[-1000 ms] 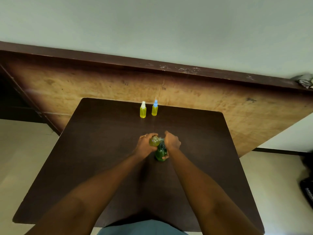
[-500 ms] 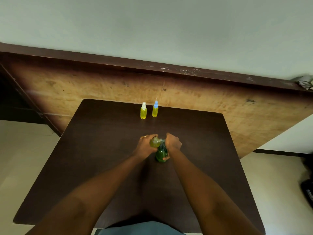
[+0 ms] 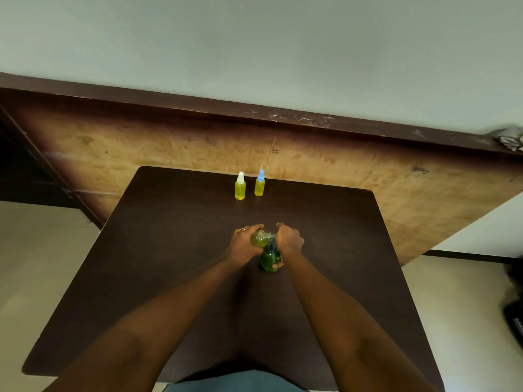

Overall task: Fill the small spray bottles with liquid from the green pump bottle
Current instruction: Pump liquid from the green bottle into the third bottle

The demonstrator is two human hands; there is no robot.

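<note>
A dark brown desk is seen from above, with its far edge set close against a worn wooden board and pale floor lying beyond its left and right edges. Wide bare surface is left to the left, to the right and on the near side of the hands, which are held at the middle of the desk. Near the far edge, two capped bottles are stood upright just beside each other, apart: a white-capped spray bottle and a blue-capped spray bottle, both filled with yellow liquid. An uncapped small spray bottle, holding yellow-green liquid, is gripped in the curled fingers of the left hand and held at the spout of the green pump bottle. The right hand is curled over that bottle's pump head.
</note>
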